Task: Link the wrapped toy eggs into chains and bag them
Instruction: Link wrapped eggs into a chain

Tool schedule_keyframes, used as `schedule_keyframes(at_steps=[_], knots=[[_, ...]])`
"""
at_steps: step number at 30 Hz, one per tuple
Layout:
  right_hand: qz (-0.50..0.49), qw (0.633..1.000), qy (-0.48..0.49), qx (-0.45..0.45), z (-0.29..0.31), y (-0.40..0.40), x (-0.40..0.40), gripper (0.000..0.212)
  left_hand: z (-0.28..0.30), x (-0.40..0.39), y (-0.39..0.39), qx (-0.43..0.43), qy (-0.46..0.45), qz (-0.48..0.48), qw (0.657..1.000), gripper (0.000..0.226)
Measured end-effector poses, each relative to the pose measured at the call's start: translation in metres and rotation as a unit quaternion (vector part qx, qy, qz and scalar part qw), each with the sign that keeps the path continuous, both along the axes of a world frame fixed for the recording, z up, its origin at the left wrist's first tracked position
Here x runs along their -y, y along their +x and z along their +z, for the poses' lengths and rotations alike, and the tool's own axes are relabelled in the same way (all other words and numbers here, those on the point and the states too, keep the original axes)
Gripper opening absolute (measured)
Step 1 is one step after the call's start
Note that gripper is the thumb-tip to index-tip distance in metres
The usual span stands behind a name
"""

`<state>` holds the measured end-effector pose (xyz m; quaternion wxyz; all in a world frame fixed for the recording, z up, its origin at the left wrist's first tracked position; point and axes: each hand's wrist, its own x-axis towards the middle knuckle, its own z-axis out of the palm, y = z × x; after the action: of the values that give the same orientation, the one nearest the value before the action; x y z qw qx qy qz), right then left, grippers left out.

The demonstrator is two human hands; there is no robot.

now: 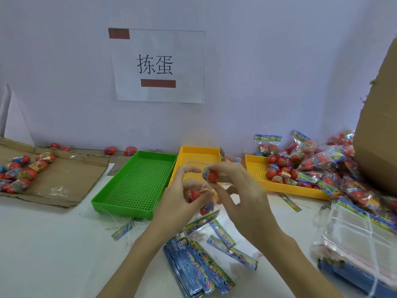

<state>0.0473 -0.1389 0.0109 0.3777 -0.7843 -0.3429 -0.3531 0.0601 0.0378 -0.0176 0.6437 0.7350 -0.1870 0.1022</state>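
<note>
Head view: above the yellow tray [194,152], the right hand [240,196] pinches one wrapped egg [211,175]; the left hand [182,196] grips another egg [194,195]. Joining probably needs the wrapper ends overlapped squarely.

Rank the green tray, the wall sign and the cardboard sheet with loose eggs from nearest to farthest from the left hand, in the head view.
1. green tray, just left of the left hand.
2. cardboard sheet, far left on the table.
3. wall sign, up on the wall behind.
</note>
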Motion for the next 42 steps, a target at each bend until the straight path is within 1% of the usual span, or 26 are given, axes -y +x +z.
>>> schedule_keyframes(at_steps=[2,5,10,12,14,18,19,21,23,24,25,26,29,33,35,37,40,42], knots=[[-0.032,0.999,-0.036,0.019,-0.003,0.003,0.002,0.033,0.0,0.0,-0.001,0.011,0.002,-0.014,1.0,0.048],[-0.054,0.998,-0.023,0.015,-0.002,0.006,0.006,0.032,0.001,0.0,-0.004,0.046,0.071,-0.012,0.996,0.052],[-0.018,0.999,0.006,-0.036,0.0,0.005,0.008,0.034,0.004,0.003,-0.008,0.087,0.117,0.018,0.989,0.056],[-0.012,0.999,-0.008,-0.039,0.001,0.006,0.008,0.035,0.003,0.003,-0.007,0.103,0.124,0.034,0.986,0.059],[-0.004,0.999,-0.027,-0.04,0.0,0.006,0.008,0.037,0.001,0.003,-0.006,0.121,0.139,0.045,0.982,0.056],[0.0,0.997,-0.036,-0.065,-0.003,0.003,0.006,0.038,0.001,0.003,-0.007,0.117,0.151,0.051,0.98,0.059],[0.006,0.997,-0.018,-0.078,-0.003,0.002,0.005,0.038,0.001,0.003,-0.006,0.117,0.15,0.05,0.98,0.058],[0.046,0.987,0.069,-0.136,0.0,0.0,0.002,0.035,0.002,0.004,-0.006,0.106,0.127,0.043,0.985,0.055],[0.102,0.958,0.174,-0.202,0.005,-0.003,0.001,0.033,0.003,0.003,-0.006,0.078,0.084,0.024,0.993,0.054],[0.114,0.949,0.204,-0.214,0.007,-0.004,0.002,0.031,0.004,0.002,-0.006,0.074,0.077,0.022,0.994,0.055],[0.112,0.947,0.211,-0.214,0.009,-0.005,0.003,0.031,0.004,0.001,-0.006,0.075,0.078,0.023,0.994,0.055],[0.1,0.953,0.2,-0.205,0.01,-0.006,0.004,0.031,0.003,0.001,-0.006,0.075,0.077,0.022,0.994,0.055],[0.033,0.979,0.124,-0.156,0.012,-0.006,0.007,0.033,0.002,0.0,-0.005,0.069,0.074,0.018,0.995,0.055],[-0.027,0.992,0.023,-0.118,0.01,-0.005,0.007,0.039,0.003,0.0,-0.007,0.095,0.117,0.035,0.988,0.056],[-0.021,0.993,0.001,-0.119,0.01,-0.005,0.007,0.04,0.003,0.0,-0.008,0.111,0.139,0.047,0.983,0.055],[-0.002,0.993,-0.018,-0.118,0.009,-0.004,0.007,0.033,0.003,0.0,-0.007,0.122,0.147,0.048,0.98,0.054],[0.005,0.993,-0.031,-0.117,0.007,-0.002,0.008,0.023,0.002,0.001,-0.008,0.118,0.139,0.039,0.982,0.054],[0.01,0.992,-0.045,-0.119,0.005,-0.003,0.007,0.022,0.003,0.003,-0.01,0.107,0.125,0.035,0.986,0.05]])
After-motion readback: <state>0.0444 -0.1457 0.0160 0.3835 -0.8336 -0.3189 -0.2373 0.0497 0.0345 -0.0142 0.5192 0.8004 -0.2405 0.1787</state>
